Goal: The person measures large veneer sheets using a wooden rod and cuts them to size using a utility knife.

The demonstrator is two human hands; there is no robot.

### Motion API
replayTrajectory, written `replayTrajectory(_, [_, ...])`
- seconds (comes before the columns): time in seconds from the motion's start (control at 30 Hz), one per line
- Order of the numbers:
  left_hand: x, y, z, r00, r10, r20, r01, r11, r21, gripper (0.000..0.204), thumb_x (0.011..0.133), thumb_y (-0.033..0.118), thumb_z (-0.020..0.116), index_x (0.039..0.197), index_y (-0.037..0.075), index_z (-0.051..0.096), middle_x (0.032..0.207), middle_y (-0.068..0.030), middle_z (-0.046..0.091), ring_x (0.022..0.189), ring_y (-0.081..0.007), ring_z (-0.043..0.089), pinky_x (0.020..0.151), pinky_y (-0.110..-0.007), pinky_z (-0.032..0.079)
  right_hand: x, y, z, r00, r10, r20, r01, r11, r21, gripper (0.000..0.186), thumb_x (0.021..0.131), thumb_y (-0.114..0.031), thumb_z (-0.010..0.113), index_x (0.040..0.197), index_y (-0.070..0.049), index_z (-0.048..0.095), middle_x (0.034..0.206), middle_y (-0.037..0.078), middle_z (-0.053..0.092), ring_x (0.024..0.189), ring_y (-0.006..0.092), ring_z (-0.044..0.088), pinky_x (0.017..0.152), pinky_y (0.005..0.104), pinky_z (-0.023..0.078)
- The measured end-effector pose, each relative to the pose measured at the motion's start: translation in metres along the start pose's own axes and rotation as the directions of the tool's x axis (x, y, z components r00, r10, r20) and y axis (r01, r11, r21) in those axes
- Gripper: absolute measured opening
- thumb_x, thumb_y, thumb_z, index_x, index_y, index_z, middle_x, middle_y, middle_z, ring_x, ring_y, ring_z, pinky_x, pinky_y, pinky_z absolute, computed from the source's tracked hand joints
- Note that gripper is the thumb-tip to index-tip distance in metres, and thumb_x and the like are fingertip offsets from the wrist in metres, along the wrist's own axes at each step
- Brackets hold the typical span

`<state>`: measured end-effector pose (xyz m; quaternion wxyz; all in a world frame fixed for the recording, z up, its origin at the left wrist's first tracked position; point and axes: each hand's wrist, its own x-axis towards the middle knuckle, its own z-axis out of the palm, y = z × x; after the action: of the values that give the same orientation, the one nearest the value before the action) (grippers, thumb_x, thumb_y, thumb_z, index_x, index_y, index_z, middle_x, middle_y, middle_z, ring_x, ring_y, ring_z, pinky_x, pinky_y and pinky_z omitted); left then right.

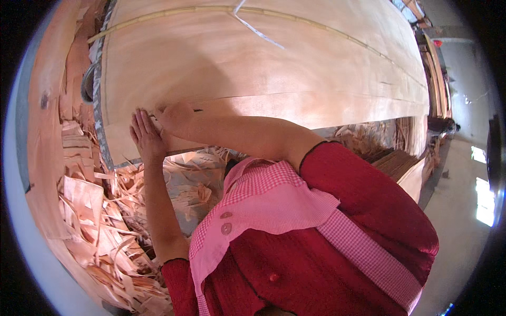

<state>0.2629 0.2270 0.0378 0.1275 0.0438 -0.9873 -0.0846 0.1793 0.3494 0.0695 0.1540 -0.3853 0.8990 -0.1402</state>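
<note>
A broad, pale wood veneer sheet [295, 79] lies spread before me over a stack. My left hand [146, 136] rests flat on its near left part, fingers stretched out and close together. Right beside it, my right hand [176, 117] reaches across from the right, low over the sheet. Its fingers look curled in and are mostly hidden; what they hold, if anything, I cannot make out. A short dark mark [198, 110] shows just right of that hand, and a thin seam runs rightward across the veneer from there.
A long bamboo strip [211, 9] crosses the sheet's far side, with a narrow white strip [258, 32] over it. Torn veneer scraps [113, 231] pile up at lower left. More veneer [392, 166] is stacked at right. A dark, worn edge [100, 121] borders the sheet's left.
</note>
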Motion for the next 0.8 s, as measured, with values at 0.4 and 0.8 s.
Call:
replayTrajectory(0.4, [-0.008,0.109,0.044,0.999,0.047,-0.005,-0.044,0.892,-0.450,0.073,0.078,0.015,0.053,0.133,-0.004,0.009,0.137,-0.0224,0.019,0.128,-0.0365,0.017,0.103,-0.048,0.010,-0.083,0.077,-0.032,1.000,0.004,-0.004,-0.004,0.996,-0.092,0.030,0.080,-0.018,0.046,0.108,-0.011,0.050,0.090,0.016,0.059,0.077,0.0313,0.061,0.061,0.0417,0.050])
replayTrajectory(0.8, [0.002,0.149,0.038,0.997,-0.035,0.064,0.025,0.988,0.150,0.078,0.080,0.044,0.050,0.134,-0.001,0.014,0.139,-0.0180,0.021,0.129,-0.0327,0.015,0.103,-0.047,0.010,-0.251,0.271,-0.083,0.981,0.193,-0.001,-0.192,0.976,-0.100,0.033,0.083,-0.022,0.040,0.115,-0.022,0.048,0.106,0.010,0.057,0.086,0.0283,0.060,0.067,0.0422,0.049])
